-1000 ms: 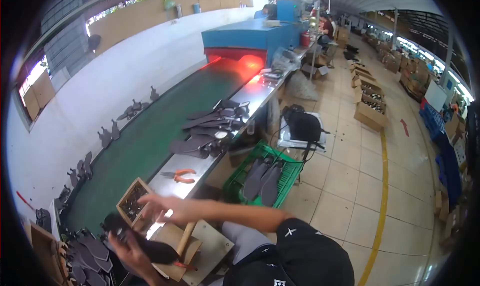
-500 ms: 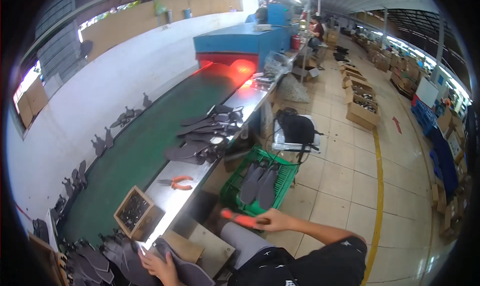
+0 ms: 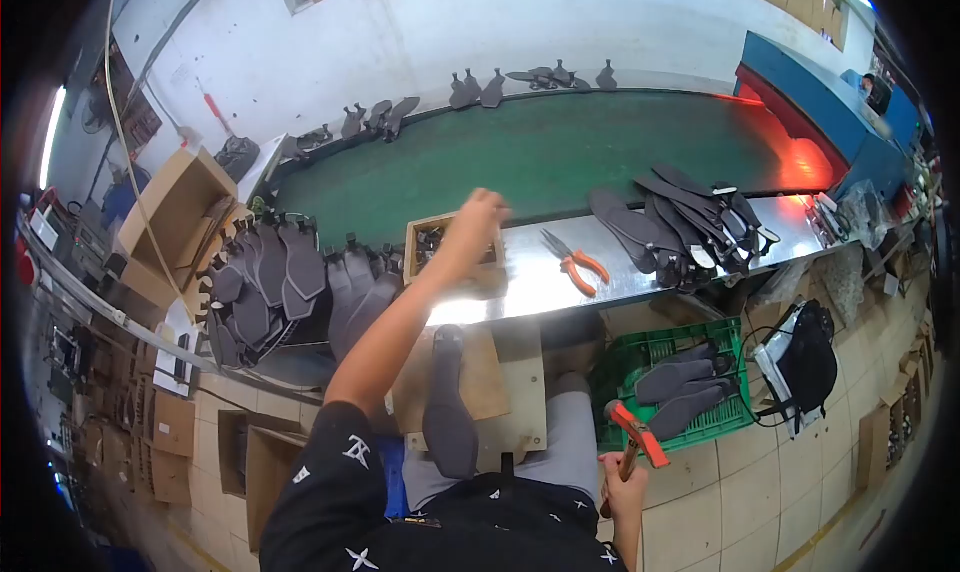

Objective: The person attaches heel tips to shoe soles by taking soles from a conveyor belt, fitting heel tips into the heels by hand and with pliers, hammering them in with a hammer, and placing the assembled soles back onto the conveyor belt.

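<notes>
My left hand (image 3: 482,220) is over the far right edge of a small wooden box (image 3: 411,255) with dark small parts in it; its fingers are smeared by motion. My right hand (image 3: 626,490) grips a hammer (image 3: 640,434) with an orange-red head by its handle, low at my right side. A dark grey shoe sole (image 3: 450,412) lies lengthwise before me on a wooden board (image 3: 487,377), touched by neither hand. Pliers (image 3: 577,264) with orange handles rest on the metal ledge (image 3: 520,290), right of the box.
Piles of dark soles (image 3: 265,272) sit at left, and more soles (image 3: 690,222) lie on the ledge at right. Beyond runs a green conveyor belt (image 3: 520,152) into a blue machine (image 3: 800,102) glowing red. A green crate (image 3: 735,407) holding soles stands on the floor at right.
The view has swung from right to left. My left hand has left the soles at lower left and moved up to the wooden box. The hammer stays in my right hand, now upright.
</notes>
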Available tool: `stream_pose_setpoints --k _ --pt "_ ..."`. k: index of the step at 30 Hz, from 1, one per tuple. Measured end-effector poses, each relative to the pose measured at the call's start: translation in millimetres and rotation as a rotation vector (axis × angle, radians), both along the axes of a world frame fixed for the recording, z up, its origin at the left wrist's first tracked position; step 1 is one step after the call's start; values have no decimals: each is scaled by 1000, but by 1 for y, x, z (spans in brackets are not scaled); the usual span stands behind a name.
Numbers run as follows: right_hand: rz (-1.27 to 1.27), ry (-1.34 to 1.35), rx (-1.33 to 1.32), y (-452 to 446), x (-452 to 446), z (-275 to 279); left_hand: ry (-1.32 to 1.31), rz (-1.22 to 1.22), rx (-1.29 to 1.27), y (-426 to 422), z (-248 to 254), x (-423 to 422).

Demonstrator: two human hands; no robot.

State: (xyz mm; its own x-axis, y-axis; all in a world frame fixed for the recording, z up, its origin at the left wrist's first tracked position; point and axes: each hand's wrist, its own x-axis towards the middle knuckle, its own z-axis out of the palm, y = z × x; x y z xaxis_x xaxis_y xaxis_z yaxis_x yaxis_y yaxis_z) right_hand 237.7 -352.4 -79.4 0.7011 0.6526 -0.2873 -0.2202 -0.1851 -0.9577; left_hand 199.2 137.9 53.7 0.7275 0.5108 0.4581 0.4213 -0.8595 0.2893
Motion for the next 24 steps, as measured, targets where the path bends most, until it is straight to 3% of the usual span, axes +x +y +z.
stream_pose_setpoints --k 1,2,5,9,13,20,22,24 --pt "7 16 16 2 -2 -1 -26 134 -36 3 6 -11" --pt "21 23 20 6 0 1 193 178 -25 20 -6 -28" --pt "40 52 79 25 8 6 363 54 -2 36 -35 -58" --pt "103 39 174 52 15 29 348 -48 -309 55 -11 -56" --pt "130 -56 233 76 12 67 49 53 -189 37 5 -59" --pt "211 -223 492 133 -6 151 -583 -231 -736 -127 66 -118" --pt "273 -198 531 145 -18 176 -560 -203 -656 -183 100 -143" --pt "321 -181 603 155 -35 198 -589 -230 -547 -208 94 -164"
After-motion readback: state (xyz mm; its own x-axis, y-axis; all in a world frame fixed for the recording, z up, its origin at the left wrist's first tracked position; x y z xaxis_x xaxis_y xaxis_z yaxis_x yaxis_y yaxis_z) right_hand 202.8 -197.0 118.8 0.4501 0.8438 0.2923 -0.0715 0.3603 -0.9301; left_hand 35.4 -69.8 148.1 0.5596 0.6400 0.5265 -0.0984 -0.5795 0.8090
